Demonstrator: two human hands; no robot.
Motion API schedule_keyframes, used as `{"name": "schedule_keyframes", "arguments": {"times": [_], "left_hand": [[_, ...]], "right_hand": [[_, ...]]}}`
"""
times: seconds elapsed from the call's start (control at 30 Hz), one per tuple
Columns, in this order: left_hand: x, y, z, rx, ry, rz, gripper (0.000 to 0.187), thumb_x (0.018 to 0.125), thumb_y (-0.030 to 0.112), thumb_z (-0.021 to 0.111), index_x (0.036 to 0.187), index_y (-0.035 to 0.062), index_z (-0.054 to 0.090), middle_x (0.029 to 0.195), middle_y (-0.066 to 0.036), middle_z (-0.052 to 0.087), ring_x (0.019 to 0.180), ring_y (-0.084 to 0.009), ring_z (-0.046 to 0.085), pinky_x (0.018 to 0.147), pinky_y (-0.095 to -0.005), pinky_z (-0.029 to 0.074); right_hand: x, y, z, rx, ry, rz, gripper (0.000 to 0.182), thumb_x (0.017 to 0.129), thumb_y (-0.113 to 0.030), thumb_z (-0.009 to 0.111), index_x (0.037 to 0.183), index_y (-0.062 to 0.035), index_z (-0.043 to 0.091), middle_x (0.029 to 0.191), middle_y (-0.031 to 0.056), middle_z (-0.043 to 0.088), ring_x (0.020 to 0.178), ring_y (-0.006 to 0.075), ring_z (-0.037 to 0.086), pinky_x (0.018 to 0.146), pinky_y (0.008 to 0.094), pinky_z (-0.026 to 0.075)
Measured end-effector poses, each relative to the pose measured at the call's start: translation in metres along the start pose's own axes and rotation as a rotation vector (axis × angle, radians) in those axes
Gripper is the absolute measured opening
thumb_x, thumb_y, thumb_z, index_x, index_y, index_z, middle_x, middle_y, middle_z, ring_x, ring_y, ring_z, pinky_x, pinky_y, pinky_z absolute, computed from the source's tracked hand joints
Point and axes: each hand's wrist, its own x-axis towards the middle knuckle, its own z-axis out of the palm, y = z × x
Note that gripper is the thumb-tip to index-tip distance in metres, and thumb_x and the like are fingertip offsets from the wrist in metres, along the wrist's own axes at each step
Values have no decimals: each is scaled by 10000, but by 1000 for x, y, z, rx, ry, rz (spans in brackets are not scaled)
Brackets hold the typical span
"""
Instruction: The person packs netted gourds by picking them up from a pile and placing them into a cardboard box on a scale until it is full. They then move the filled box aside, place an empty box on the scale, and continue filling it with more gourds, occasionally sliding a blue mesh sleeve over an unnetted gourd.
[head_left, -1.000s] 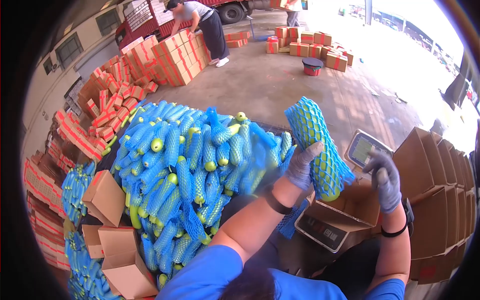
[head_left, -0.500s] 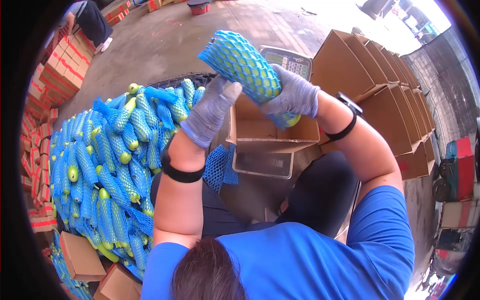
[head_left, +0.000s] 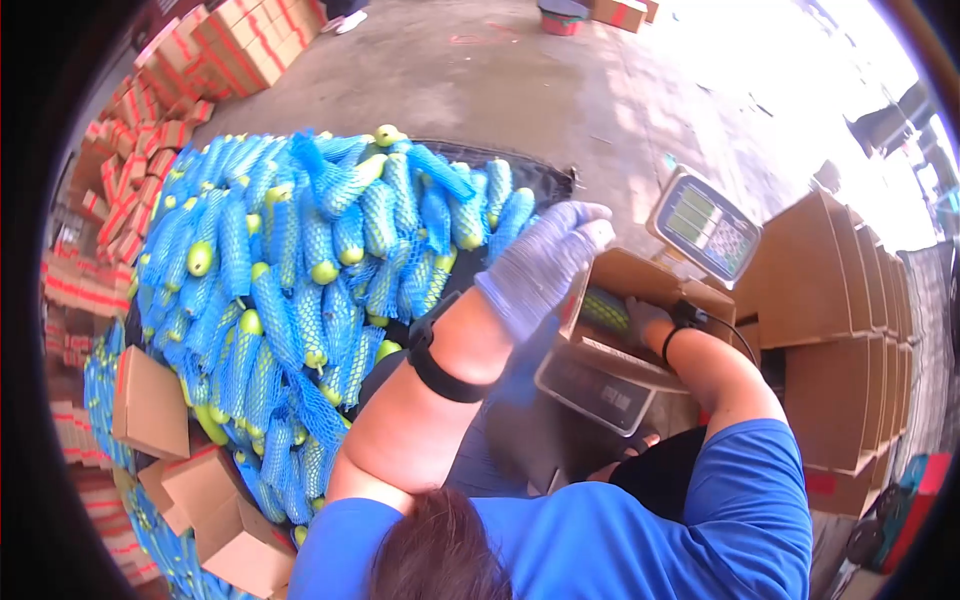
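My right hand [head_left: 650, 322], gloved, reaches down inside an open cardboard box [head_left: 635, 369], at the end of a netted green vegetable [head_left: 606, 309] that lies in it. The box sits on the plate [head_left: 597, 388] of a scale. My left hand [head_left: 548, 265], gloved in grey, is raised left of the box, above the edge of the pile; its fingers are held together and what they hold, if anything, is hidden. Many green vegetables in blue net sleeves [head_left: 320, 240] form the pile at the left.
The scale's display [head_left: 705, 225] stands behind the box. Nested empty cartons [head_left: 810, 270] are at the right. Open cartons [head_left: 150, 405] lie at the lower left, taped boxes [head_left: 255, 45] are stacked at the upper left, and a red tub [head_left: 563, 18] is on the floor beyond.
The netted vegetable went from in front of me down into the box with my right hand. My left hand came off it. The view turned left, and the loose blue net is blurred or hidden.
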Motion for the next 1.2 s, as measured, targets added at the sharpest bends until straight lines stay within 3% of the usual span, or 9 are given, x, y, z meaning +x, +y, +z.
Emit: {"name": "schedule_keyframes", "arguments": {"times": [0.07, 0.13, 0.4, 0.5, 0.53, 0.67, 0.87, 0.97, 1.2], "left_hand": [[2, -11, -11, 23, -8, 97, 318, 990, 252, 584, 1236, 51, 583, 1144, -60, 664, 1014, -145, 621, 901, -289, 486], [7, -20, -43, -943, -216, -934, 372, 975, 272, 607, 1259, 35, 570, 1150, -56, 664, 1025, -134, 616, 915, -301, 486], [-72, -267, -152, 1381, -693, -932, 769, 783, 417, 749, 1426, 111, 459, 1412, -133, 511, 1401, -317, 381, 1145, -482, 302], [-111, -356, -170, 1631, -725, -1045, 1013, 777, 525, 735, 1559, 149, 214, 1562, -115, 349, 1482, -315, 228, 1191, -566, 87], [-103, -353, -169, 1718, -653, -1046, 641, 962, 278, 490, 1556, 178, 270, 1482, -74, 478, 1475, -302, 256, 1187, -570, 56], [-81, -363, -181, 1506, -692, -1303, 437, 966, 180, 496, 1401, 182, 526, 1253, -28, 673, 1276, -229, 556, 1164, -560, 119], [-101, -354, -208, 1650, -544, -950, 266, 854, 175, 645, 1119, 200, 667, 1024, -14, 710, 1074, -202, 651, 1158, -508, 218], [-86, -253, -232, 1595, -540, -767, 640, 684, 267, 796, 1274, 177, 565, 1128, -31, 643, 1136, -189, 598, 1203, -533, 138], [-41, -22, -214, 1187, -447, -33, 504, 691, 155, 723, 1180, 219, 618, 1030, 28, 632, 1068, -179, 597, 1200, -591, 118]], "right_hand": [[6, 2, 7, -118, -11, -29, 832, 748, -447, 737, 1356, -5, 379, 1228, 283, 611, 1131, 363, 633, 956, 408, 516], [5, -4, -2, -110, -117, 111, 748, 779, -402, 746, 1342, -19, 436, 1260, 214, 631, 1155, 340, 631, 950, 410, 521], [-98, -31, -149, 67, -181, -303, 576, 916, -457, 609, 1337, -69, 553, 1155, 184, 681, 1100, 350, 643, 943, 431, 502], [-138, -9, -142, 523, -16, -453, 487, 876, -270, 697, 1304, -75, 573, 1028, 161, 702, 959, 328, 682, 845, 400, 544], [-148, -4, -135, 608, 28, -445, 489, 855, -219, 722, 1299, -77, 574, 991, 149, 705, 914, 318, 689, 817, 388, 553], [-172, 1, -119, 513, 265, -360, 463, 835, -216, 733, 1263, -94, 603, 975, 135, 699, 908, 325, 681, 812, 403, 551], [-183, 6, -118, 322, 430, -342, 477, 813, -225, 745, 1256, -112, 609, 1048, 156, 683, 974, 351, 658, 843, 418, 543], [-187, -1, -130, 340, 518, -435, 486, 799, -180, 747, 1252, -76, 601, 1097, 167, 665, 1014, 363, 640, 873, 420, 532], [-214, -79, -166, 293, 919, -587, 1032, 572, -357, 871, 1441, -35, 415, 1469, 232, 410, 1384, 446, 347, 1137, 512, 320]]}}
